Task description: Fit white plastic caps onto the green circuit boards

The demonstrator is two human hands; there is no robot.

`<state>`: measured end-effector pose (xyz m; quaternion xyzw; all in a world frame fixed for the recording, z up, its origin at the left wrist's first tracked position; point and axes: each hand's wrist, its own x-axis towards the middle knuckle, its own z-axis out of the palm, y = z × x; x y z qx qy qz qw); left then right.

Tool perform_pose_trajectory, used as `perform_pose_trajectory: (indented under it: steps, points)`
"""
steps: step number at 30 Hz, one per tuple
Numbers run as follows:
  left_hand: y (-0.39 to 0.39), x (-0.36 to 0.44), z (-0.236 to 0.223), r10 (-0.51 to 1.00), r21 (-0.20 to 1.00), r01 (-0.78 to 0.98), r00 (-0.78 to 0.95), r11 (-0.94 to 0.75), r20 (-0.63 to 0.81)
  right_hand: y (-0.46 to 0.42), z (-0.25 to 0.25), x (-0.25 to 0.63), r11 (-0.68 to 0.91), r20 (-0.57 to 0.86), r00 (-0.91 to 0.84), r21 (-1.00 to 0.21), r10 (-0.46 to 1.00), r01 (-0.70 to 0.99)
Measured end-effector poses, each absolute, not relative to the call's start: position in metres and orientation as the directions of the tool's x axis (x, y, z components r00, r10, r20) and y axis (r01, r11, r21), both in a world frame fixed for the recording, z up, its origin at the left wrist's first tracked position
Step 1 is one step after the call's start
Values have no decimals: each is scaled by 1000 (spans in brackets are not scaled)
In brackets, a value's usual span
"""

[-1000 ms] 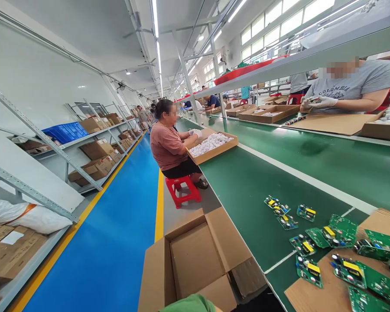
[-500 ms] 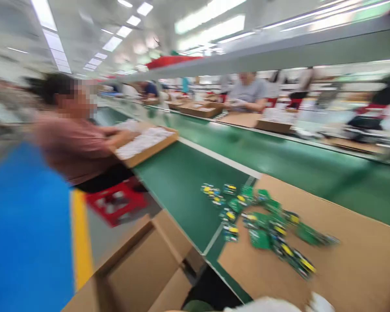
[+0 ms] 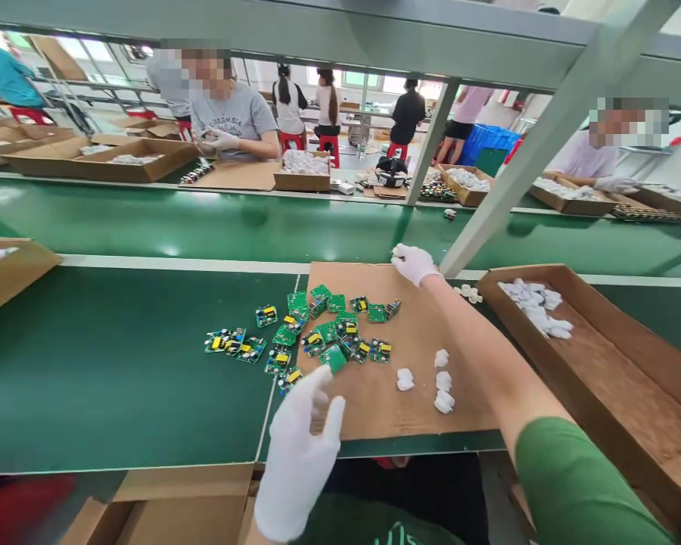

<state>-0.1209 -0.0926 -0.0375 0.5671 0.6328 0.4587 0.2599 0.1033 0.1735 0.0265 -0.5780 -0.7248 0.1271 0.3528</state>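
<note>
My left hand (image 3: pixel 302 450), in a white glove, hovers over the near edge of the bench with its fingers apart and nothing in them. Just beyond its fingertips lies a loose pile of green circuit boards (image 3: pixel 332 357) with yellow parts. My right hand (image 3: pixel 415 265), also gloved, reaches to the far edge of the cardboard sheet (image 3: pixel 368 412). Its fingers are pinched together; a small thing may be at their tips, too hidden to name. Several small white bundles (image 3: pixel 443 381) lie on the cardboard below my right forearm.
A long cardboard box (image 3: pixel 613 378) with white bundles stands at the right. Small pale pieces (image 3: pixel 468 294) lie beside a slanted metal post (image 3: pixel 522 163). Past the bench runs a green conveyor belt (image 3: pixel 232 227). Across it, a person in a grey shirt (image 3: pixel 232 117) handles something.
My view has swung to the right, so the boards now appear further left. Both gloved hands and the box on the right have come into view.
</note>
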Motion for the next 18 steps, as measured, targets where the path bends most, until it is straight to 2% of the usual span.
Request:
perform_pose_trajectory:
  steps: [1,3,5,7,10,12,14,16,18]
  points:
    - [-84,-121,-42,928,767,629,-200,-126,316,177,23,107,303,344,-120,-548,931,780]
    - [-65,-119,-53,875,538,817,-91,-207,476,172,19,115,324,309,-196,-446,931,834]
    - [-49,-116,-64,858,379,890,25,-253,513,149,19,122,366,288,-270,-363,919,857]
    - [-39,-114,-69,854,301,911,95,-282,512,111,19,126,433,264,-361,-304,894,849]
    - [-36,-111,-70,854,251,927,121,-279,506,39,15,129,540,192,-505,-275,842,796]
    - [-37,-110,-68,864,232,940,110,-251,491,-1,6,128,559,157,-537,-260,829,787]
    - [-37,-108,-66,881,236,947,87,-218,465,-27,-6,125,544,128,-529,-188,839,818]
    - [-38,-107,-63,900,275,941,64,-199,431,-38,-17,123,514,136,-499,-120,856,849]
    - [-42,-106,-59,917,367,909,37,-196,396,-43,-23,122,506,163,-482,-167,861,846]
